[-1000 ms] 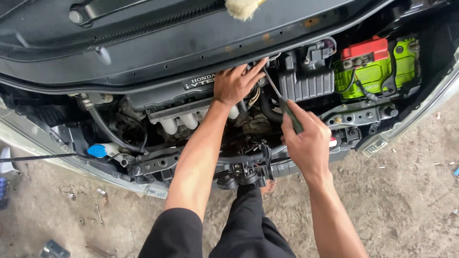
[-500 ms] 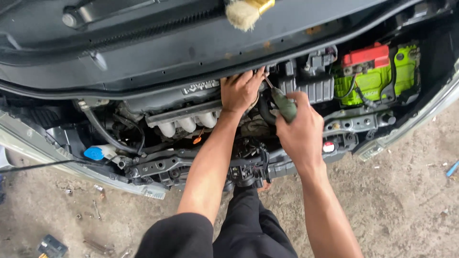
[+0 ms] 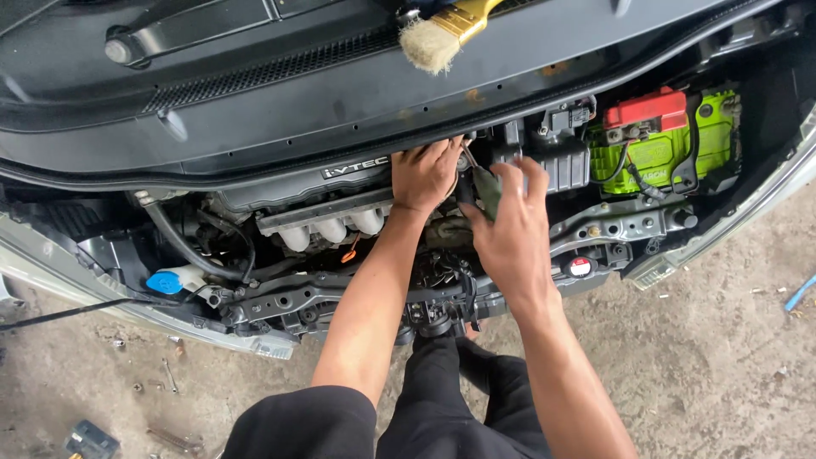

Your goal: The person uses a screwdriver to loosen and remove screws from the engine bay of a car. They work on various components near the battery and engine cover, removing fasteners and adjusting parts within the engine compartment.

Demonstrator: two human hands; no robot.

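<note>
A paintbrush (image 3: 442,32) lies on the cowl — green battery (image 3: 663,144) right, blue cap (image 3: 163,282) left.

Head camera, looking down, close over engine bay (image 3: 340,229)

Both hands in the engine bay, near its back edge under the cowl. Left hand (image 3: 425,174) flat on the engine top, fingers tucked under the black cowl panel (image 3: 340,93). Right hand (image 3: 510,229) wrapped around a dark green screwdriver handle (image 3: 488,189), metal shaft (image 3: 469,158) angled up-left to just beside the left fingertips. Green battery (image 3: 663,153) with red terminal cover (image 3: 646,109) at the bay's right end. Blue reservoir cap (image 3: 164,282) at the left front corner. Paintbrush (image 3: 438,36) lying on the cowl. Tip contact point hidden.
</note>
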